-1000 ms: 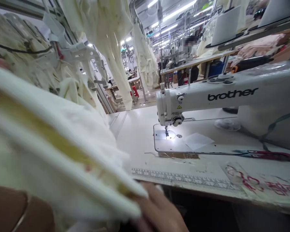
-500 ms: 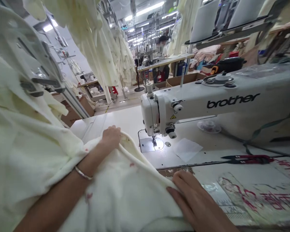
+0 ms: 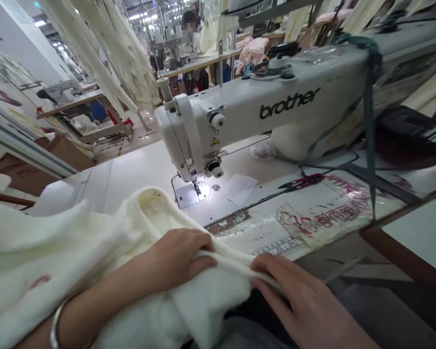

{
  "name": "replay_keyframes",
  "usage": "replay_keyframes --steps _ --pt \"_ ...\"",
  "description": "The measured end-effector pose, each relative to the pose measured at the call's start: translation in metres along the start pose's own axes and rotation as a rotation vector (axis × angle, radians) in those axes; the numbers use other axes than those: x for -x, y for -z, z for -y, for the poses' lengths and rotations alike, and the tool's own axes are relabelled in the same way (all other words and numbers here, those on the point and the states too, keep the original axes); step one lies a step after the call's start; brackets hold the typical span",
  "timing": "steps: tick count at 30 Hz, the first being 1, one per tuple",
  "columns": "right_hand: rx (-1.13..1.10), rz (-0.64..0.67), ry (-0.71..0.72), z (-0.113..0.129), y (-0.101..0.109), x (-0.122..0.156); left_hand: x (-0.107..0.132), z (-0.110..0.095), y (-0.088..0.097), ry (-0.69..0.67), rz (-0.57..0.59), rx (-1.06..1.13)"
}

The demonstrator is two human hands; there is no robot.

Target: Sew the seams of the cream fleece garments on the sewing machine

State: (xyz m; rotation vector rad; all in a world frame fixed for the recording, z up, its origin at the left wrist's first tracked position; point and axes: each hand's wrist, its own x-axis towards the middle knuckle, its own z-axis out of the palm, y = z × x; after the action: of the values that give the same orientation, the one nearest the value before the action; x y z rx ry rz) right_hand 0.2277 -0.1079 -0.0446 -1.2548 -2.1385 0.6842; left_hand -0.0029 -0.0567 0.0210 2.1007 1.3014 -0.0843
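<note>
Cream-coloured fabric (image 3: 203,310), soft and with a few pinkish marks, is bunched in front of me and spreads off to the left. My left hand (image 3: 181,254), a bangle on its wrist, is closed on the folded edge. A short way to the right, my right hand (image 3: 290,286) pinches the same edge between thumb and fingers. The stretch of edge between the hands runs fairly straight. Beyond them stands a white sewing machine (image 3: 240,126); its lit needle and presser foot (image 3: 196,188) have no fabric under them.
Red-handled thread snips (image 3: 305,182), a white paper scrap (image 3: 241,188) and a small clear dish (image 3: 262,150) lie on the machine table (image 3: 127,182). A green strip (image 3: 369,121) hangs from the machine. Farther back are hanging cream garments (image 3: 109,53) and a person (image 3: 191,39) at another machine.
My left hand has moved along the fabric edge toward my right hand, so the two are much closer. The view has turned right and downward. Both hands are still on the fabric.
</note>
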Motion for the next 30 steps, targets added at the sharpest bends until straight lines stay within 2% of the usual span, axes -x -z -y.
replay_keyframes --steps 3,6,8,11,14,17,23,27,30 --pt "-0.012 0.046 -0.002 -0.012 0.002 -0.014 -0.007 0.0 -0.003 0.016 -0.033 -0.081" --pt "-0.041 0.107 -0.003 -0.01 0.009 -0.026 -0.003 -0.01 0.0 0.052 -0.035 -0.166" --pt "-0.022 0.133 -0.01 -0.009 0.011 -0.032 -0.005 -0.018 -0.002 0.07 -0.084 -0.212" --pt "-0.002 0.17 -0.025 -0.01 0.012 -0.039 -0.015 -0.025 -0.014 -0.057 -0.169 -0.228" --pt "-0.021 0.17 -0.029 -0.012 0.013 -0.042 -0.024 -0.022 -0.024 -0.169 -0.163 -0.24" --pt "-0.126 0.189 -0.033 -0.012 0.019 -0.047 -0.023 -0.015 -0.024 -0.2 -0.142 -0.163" --pt "-0.361 0.5 -0.226 -0.007 0.039 -0.072 -0.013 -0.009 -0.011 -0.06 -0.111 0.135" --pt "-0.423 0.511 -0.232 -0.007 0.041 -0.083 -0.016 -0.013 -0.006 -0.061 -0.063 0.212" --pt "-0.402 0.512 -0.233 -0.008 0.041 -0.085 -0.02 -0.015 -0.006 -0.01 -0.057 0.211"
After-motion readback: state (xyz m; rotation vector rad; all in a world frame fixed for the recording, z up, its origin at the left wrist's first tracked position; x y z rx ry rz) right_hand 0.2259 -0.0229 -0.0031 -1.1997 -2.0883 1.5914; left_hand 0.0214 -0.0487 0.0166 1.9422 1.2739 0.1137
